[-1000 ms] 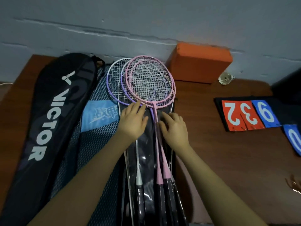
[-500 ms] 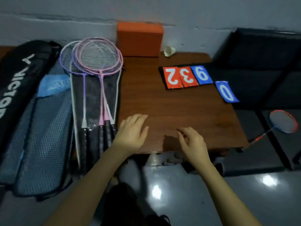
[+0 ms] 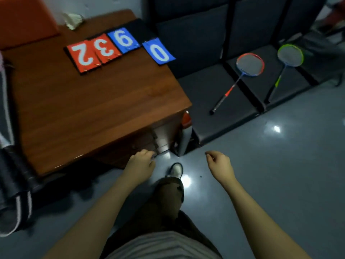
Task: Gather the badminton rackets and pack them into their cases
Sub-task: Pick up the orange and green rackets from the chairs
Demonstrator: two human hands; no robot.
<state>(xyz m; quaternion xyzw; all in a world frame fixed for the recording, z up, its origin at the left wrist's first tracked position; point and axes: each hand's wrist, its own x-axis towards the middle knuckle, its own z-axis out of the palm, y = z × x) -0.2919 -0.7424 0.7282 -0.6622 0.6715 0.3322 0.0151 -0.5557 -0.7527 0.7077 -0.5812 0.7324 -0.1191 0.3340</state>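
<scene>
Far out to the left of the left hand, a dark racket case (image 3: 11, 186) hung over the table's (image 3: 93, 109) near-left edge, its lower end drooping toward the floor; what it held could not be told from here. Up beyond that hand the wooden tabletop lay mostly bare, with an orange block (image 3: 24, 21) and a shuttlecock (image 3: 74, 19) at the far side. The score cards (image 3: 119, 47) sat ahead of the hand, reading 2, 3, 9 and 0, the last one jutting past the table's right edge.

And there was the left hand (image 3: 141, 166), fingers curled loosely inward, holding nothing, just beside the table's near corner, though contact with the wood could not be judged. Between the two hands one shoe (image 3: 175, 170) stood on the glossy grey floor (image 3: 280, 174), a trouser leg (image 3: 168, 200) behind it.

The right hand (image 3: 220, 165) hung over open floor, thumb and fingers bent in a slack half-curl, empty as well. Plenty of clear floor spread to its right and ahead of it.

Up ahead and to the right of that hand, well apart from it, ran a row of dark seats (image 3: 224, 113). A red-and-blue racket (image 3: 240, 75) lay flat on one cushion, grip pointing back toward the hand near the seat's front edge. Further right, a green racket (image 3: 285, 62) lay on the next cushion, uncased.
</scene>
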